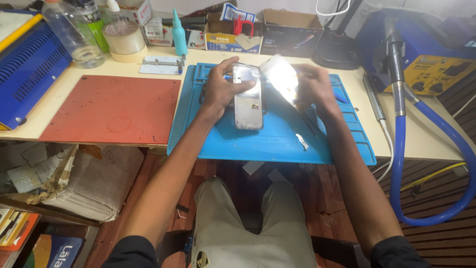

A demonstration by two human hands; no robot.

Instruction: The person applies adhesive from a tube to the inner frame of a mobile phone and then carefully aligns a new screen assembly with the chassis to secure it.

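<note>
Head view: you look down at both your hands over a blue work mat [277,141] on a pale desk [426,139].
Left hand [220,89]: your fingers are curled round the top and side of a silvery phone body [248,97], gripping it and holding it just above the mat.
Right hand [312,87]: blurred; your fingers look closed on a glossy panel [281,77] that glares white, but you cannot tell how firm the hold is.
Phone body: between your hands, long axis running away from you, its near end close over the mat.
Glossy panel: just beside the phone body, on your right hand's side, tilted.
Below your right hand: a small silvery strip [301,141] lies on the mat.
Beyond your left hand: a teal squeeze bottle [179,34] and a small metal clamp [162,64].
Left of your left hand: a red mat [114,109], well apart from the phone body.
Right of your right hand: a blue hose [436,149] curves off the desk.
</note>
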